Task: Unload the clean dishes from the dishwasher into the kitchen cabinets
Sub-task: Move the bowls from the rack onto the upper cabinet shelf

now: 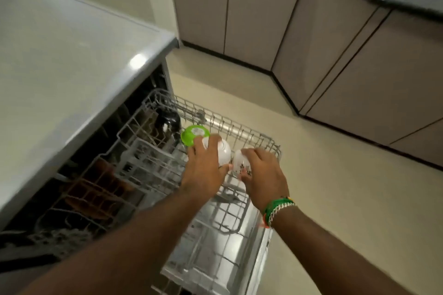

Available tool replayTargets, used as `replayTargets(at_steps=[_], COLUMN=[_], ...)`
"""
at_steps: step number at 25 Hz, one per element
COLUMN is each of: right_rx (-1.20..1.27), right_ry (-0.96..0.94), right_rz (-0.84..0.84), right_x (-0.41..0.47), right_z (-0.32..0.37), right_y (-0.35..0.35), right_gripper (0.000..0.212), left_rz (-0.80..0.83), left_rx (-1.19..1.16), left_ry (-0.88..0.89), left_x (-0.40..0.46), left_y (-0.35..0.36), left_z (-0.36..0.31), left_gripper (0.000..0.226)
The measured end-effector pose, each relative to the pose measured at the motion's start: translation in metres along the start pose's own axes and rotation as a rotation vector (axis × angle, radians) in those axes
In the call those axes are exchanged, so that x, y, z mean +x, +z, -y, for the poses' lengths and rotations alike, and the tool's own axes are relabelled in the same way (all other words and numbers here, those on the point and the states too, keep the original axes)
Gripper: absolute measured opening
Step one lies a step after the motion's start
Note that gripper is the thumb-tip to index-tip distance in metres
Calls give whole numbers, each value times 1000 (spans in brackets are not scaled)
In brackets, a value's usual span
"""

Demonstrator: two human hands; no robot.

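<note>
The dishwasher's upper wire rack (251, 134) is pulled out in front of me. My left hand (203, 167) is closed over a plain white cup (224, 151) lying upside down in the rack. Beside it, my right hand (261, 172) grips a second white cup (241, 160) with a dark printed pattern. A green upturned bowl (191, 133) sits just left of the white cup, touching my left fingertips. A dark shiny cup (167, 120) stands further back in the rack.
A grey countertop (72, 60) overhangs the dishwasher on the left. Brownish dishes (100, 182) show in the lower rack under the wires. Closed beige base cabinets (239, 7) line the far wall and the right side, across a pale floor (335, 199). The open steel dishwasher door (215, 258) lies below.
</note>
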State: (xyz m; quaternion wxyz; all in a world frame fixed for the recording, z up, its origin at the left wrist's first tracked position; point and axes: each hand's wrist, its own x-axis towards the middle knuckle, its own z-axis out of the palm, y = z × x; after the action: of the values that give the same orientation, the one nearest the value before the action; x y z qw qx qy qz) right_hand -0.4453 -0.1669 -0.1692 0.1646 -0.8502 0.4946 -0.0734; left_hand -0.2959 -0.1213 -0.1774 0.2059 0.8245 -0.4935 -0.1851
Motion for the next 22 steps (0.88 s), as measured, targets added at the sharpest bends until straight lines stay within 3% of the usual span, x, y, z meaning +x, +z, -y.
replayTargets(at_steps=[4, 12, 16, 22], right_rx=[81, 198, 250, 306], right_ry=[-184, -643, -848, -1119], right_rz=[-85, -210, -249, -270], right_x=[-40, -79, -120, -186], right_z=[78, 295, 395, 559], right_y=[-91, -264, -293, -292], right_gripper=[64, 52, 65, 70], left_rz=[-92, -527, -656, -708], left_rx=[67, 431, 548, 608], left_ry=[-3, -94, -183, -332], left_x=[-68, -197, -280, -405], left_y=[-130, -395, -487, -611], left_z=[-22, -25, 6, 78], left_gripper=[71, 64, 65, 64])
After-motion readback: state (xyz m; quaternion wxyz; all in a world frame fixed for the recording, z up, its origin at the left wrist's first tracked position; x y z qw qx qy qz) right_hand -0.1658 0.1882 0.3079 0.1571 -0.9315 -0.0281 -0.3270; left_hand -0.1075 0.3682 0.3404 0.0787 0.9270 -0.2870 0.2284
